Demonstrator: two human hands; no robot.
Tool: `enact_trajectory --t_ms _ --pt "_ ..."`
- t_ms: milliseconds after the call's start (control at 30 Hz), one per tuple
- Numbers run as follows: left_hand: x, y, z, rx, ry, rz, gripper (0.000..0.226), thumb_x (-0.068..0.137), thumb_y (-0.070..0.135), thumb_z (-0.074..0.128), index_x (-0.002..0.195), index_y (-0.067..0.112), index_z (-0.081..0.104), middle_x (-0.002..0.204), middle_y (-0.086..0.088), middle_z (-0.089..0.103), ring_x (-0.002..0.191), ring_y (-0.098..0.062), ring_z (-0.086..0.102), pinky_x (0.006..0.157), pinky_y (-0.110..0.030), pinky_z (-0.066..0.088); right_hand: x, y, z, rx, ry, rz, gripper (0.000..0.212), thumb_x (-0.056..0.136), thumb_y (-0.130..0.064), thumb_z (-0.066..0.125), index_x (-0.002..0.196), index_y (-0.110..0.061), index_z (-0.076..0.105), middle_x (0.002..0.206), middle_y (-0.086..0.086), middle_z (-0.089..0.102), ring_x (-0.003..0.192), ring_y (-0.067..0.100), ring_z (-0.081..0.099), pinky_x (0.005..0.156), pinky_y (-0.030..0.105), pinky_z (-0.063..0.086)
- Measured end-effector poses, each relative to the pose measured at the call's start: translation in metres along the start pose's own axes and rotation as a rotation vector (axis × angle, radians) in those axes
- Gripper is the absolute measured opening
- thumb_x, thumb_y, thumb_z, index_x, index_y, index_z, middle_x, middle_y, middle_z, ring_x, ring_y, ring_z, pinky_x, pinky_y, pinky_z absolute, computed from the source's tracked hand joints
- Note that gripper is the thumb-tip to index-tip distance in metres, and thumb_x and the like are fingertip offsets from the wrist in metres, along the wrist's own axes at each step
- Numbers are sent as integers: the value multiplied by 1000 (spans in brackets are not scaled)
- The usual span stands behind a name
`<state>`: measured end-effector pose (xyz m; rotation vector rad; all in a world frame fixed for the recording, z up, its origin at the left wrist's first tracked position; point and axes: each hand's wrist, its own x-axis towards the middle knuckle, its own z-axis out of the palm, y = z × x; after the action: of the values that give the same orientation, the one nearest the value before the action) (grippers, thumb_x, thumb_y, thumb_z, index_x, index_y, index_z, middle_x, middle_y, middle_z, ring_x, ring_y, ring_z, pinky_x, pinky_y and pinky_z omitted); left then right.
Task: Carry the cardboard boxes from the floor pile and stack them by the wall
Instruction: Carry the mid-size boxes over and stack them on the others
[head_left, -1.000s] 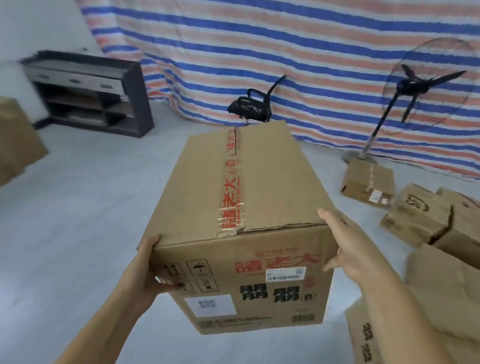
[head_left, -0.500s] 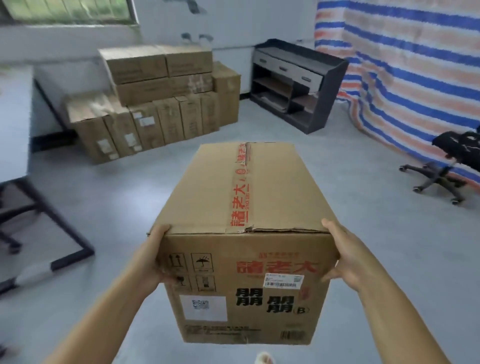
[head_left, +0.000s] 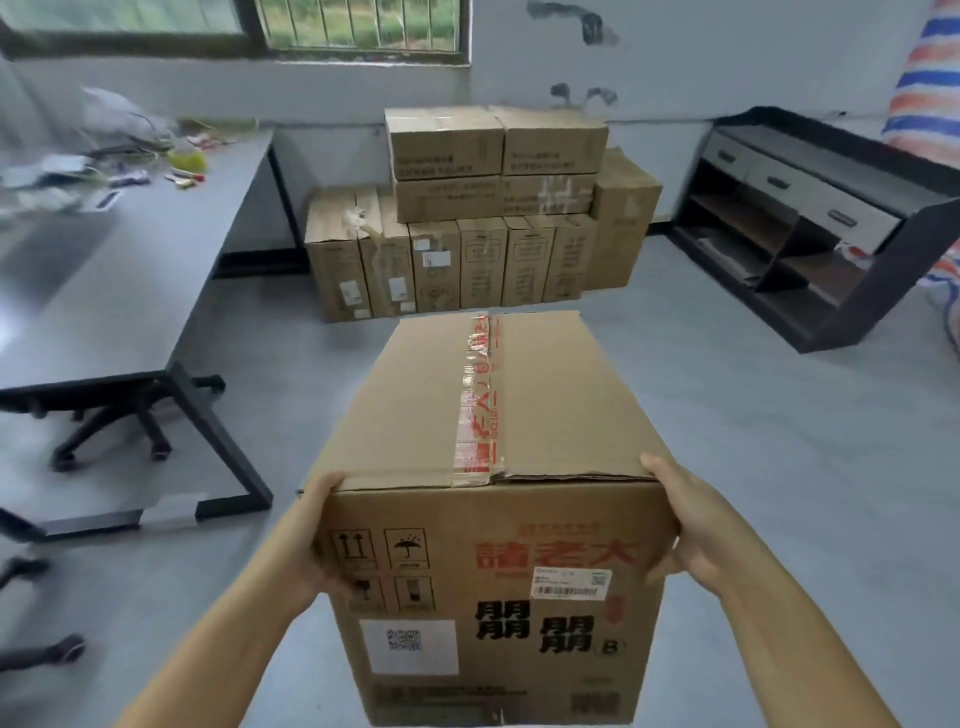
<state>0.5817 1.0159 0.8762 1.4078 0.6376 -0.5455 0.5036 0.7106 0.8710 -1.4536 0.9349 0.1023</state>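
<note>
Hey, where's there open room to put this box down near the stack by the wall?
Bare floor lies between the carried box and the wall stack, stretching right to the black shelf unit. The low right-hand box has a free top. Left is crowded: the table, its legs and a chair base.

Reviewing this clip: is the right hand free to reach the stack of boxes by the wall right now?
Probably not. The right hand and left hand both hold the carried box, and bare floor separates it from the stack.
</note>
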Motion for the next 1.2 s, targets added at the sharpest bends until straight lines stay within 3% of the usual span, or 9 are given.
enact_trajectory --t_ms 133,233,367,567,733,867,1067,1200 --pt "38 33 1 -88 67 -20 26 89 40 55 102 17 55 87 -14 59 87 -32 54 68 -58 49 55 -54 34 -59 -85 -30 36 97 -45 43 125 -27 56 126 2 56 104 30 56 70 66 51" --pt "80 65 -4 -128 109 -11 31 90 40 56 110 16 54 91 -14 59 87 -31 54 65 -57 50 98 -89 69 -94 -122 -23 35 96 -44 45 122 -26 58 129 4 54 112 33 52 69 66 51" --pt "146 114 -15 -162 129 -21 33 87 45 57 104 17 55 97 -19 64 90 -37 56 62 -57 49 157 -132 126 -128 -154 -38 34 95 -45 45 118 -25 61 128 6 56 114 36 52 60 63 53" --pt "242 228 -35 -166 115 -5 29 87 42 58 100 16 57 96 -18 63 87 -36 53 60 -58 44 235 -213 221 -99 -168 -28 37 96 -46 44 120 -24 60 125 9 58 109 36 54 63 69 50" --pt "313 318 -52 -148 131 54 25 88 42 57 96 18 59 94 -15 62 90 -34 54 70 -63 47 285 -284 294 -96 -176 -57 38 95 -46 44 119 -23 61 122 10 60 103 34 57 62 67 52" --pt "365 385 -60 -197 112 109 21 88 41 56 93 21 60 94 -12 63 90 -32 57 65 -61 49 325 -350 346 -97 -181 -119 31 96 -43 43 111 -23 62 110 9 64 94 30 60 68 70 50" --pt "459 486 -53 -245 150 193 19 87 42 55 86 23 58 84 -9 61 86 -32 58 73 -69 46 413 -447 420 -103 -214 -198 32 96 -44 44 115 -25 62 114 9 62 94 34 60 62 74 47" --pt "528 555 -40 -292 184 227 21 87 42 56 92 22 56 89 -14 63 90 -35 56 81 -74 41 491 -517 471 -89 -274 -215 31 96 -45 44 115 -26 60 116 12 61 97 40 59 58 66 51"
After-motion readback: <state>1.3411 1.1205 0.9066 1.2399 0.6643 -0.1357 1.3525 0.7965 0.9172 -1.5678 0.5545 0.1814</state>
